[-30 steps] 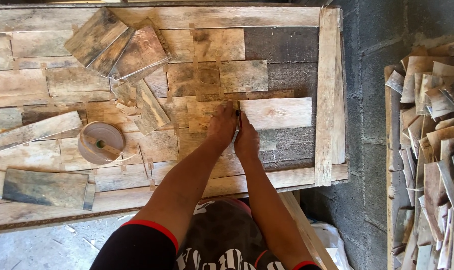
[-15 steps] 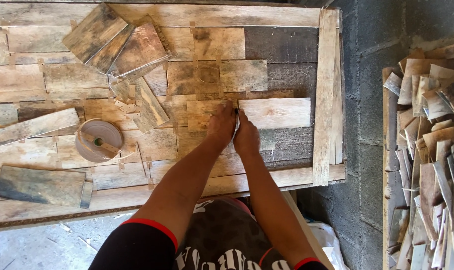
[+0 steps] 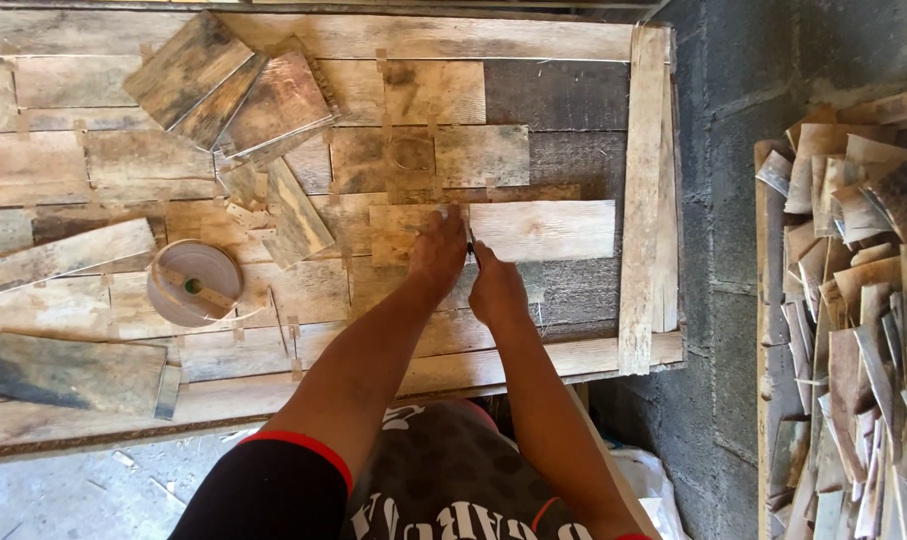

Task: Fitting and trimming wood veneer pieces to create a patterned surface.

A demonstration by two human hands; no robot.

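- On the bench, two hands meet at one seam: the left hand lies flat, fingers pressed down on a tan veneer piece.
- Just to its right, the right hand is closed in a pinching grip at the edge of a pale veneer sheet; whether it grips something small I cannot tell.
- That pale sheet is one rectangle, light, fine-grained, lying flat, its left end touching the right fingertips.
- Well left of the left hand sits one roll of tape, round and pale.
- Up and left of both hands, three dark loose sheets overlap.
- Far right of the right hand, one stack of veneer scraps stands by the block wall.
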